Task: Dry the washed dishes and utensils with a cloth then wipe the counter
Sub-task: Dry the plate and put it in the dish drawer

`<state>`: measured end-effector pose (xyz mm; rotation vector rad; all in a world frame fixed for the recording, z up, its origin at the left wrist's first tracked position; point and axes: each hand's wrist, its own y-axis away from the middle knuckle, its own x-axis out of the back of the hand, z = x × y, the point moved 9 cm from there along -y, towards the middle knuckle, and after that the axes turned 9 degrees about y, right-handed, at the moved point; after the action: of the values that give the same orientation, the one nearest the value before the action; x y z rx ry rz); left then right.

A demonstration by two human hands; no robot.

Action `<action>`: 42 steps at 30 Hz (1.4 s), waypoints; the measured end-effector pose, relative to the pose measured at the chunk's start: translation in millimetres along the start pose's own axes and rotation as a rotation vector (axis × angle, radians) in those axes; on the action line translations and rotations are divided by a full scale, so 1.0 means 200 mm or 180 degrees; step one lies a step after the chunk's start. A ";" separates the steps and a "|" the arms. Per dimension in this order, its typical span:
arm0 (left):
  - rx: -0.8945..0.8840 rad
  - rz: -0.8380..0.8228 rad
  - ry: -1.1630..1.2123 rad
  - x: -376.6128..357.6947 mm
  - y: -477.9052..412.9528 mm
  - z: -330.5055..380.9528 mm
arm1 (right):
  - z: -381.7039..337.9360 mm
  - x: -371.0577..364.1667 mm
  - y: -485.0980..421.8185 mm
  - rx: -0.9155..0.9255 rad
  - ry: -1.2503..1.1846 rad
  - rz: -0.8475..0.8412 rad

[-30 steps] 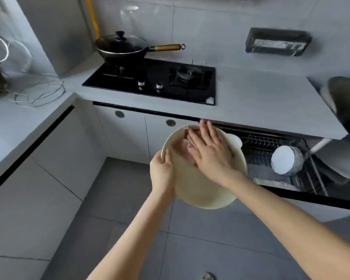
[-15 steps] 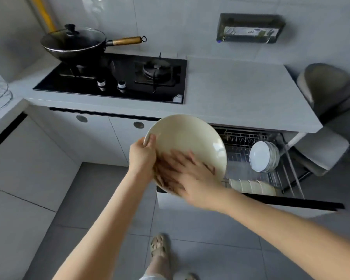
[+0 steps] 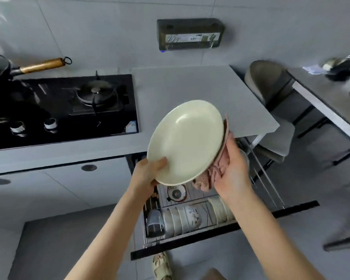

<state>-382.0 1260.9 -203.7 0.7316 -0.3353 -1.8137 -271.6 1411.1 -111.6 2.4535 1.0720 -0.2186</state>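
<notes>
Since left hand (image 3: 148,176) only pinches plate (image 3: 186,142) rim w/ right hand (image 3: 232,172) gripping cloth (image 3: 209,175) behind it, hard rub could drop plate onto bowls (image 3: 182,219) below.

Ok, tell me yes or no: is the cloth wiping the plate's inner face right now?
No, the pink cloth is bunched behind the plate, held against its underside by the right hand.
</notes>
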 end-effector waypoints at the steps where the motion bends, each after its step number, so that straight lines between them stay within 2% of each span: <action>1: 0.0011 -0.0079 -0.0179 -0.01 -0.05 0.03 | -0.06 0.00 -0.04 0.0048 0.0021 -0.0035; 3: 0.0294 -0.0351 -0.0347 -0.07 -0.12 0.03 | -0.18 -0.02 -0.14 0.0074 0.0166 -0.0093; 6: 0.1012 -0.0653 -0.0149 -0.19 -0.12 -0.02 | -0.32 -0.10 -0.30 0.0208 0.0492 -0.0311; 10: 0.2080 -0.0788 0.0838 -0.35 -0.12 -0.12 | -0.32 -0.23 -0.43 0.0067 0.0835 -0.0320; 14: 0.2169 -0.0843 0.1242 -0.49 -0.20 -0.09 | -0.25 -0.26 -0.52 0.0167 0.0886 -0.0048; 16: 0.1985 -0.0872 0.1438 -0.54 -0.26 -0.03 | -0.16 -0.27 -0.53 -0.0049 0.0882 -0.0106; 18: 0.1635 -0.0877 0.1306 -0.56 -0.30 0.07 | -0.09 -0.28 -0.51 -0.0416 0.0578 -0.0316; 19: 0.1360 -0.0725 0.1090 -0.54 -0.33 0.13 | -0.08 -0.27 -0.52 -0.0511 0.0348 -0.0280; 22: 0.0056 0.0259 0.0168 -0.41 -0.40 0.36 | -0.20 -0.15 -0.59 -0.0407 -0.0149 -0.0022; 26: -0.1321 0.0604 -0.0361 -0.41 -0.35 0.62 | -0.27 -0.02 -0.66 -0.0618 -0.0232 0.0172; 30: -0.2135 0.0852 -0.0813 -0.46 -0.27 0.74 | -0.39 0.10 -0.73 -0.0675 -0.0477 0.0219; 32: -0.2381 0.0955 -0.1149 -0.50 -0.23 0.77 | -0.44 0.15 -0.81 -0.0509 -0.0391 0.0345; 37: -0.2637 0.0831 -0.2077 -0.61 -0.20 0.83 | -0.49 0.25 -0.96 -0.0009 0.1141 0.0270; 40: -0.2458 0.0594 -0.2580 -0.65 -0.22 0.80 | -0.64 0.27 -1.01 0.0458 0.1916 0.0309; 42: -0.2142 0.0379 -0.2874 -0.66 -0.26 0.72 | -0.70 0.26 -1.04 0.0579 0.2116 0.0166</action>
<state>-483.4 1385.2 -80.5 -0.5915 -0.3009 -1.8808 -393.1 1633.8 -75.7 2.7905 1.2797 0.5825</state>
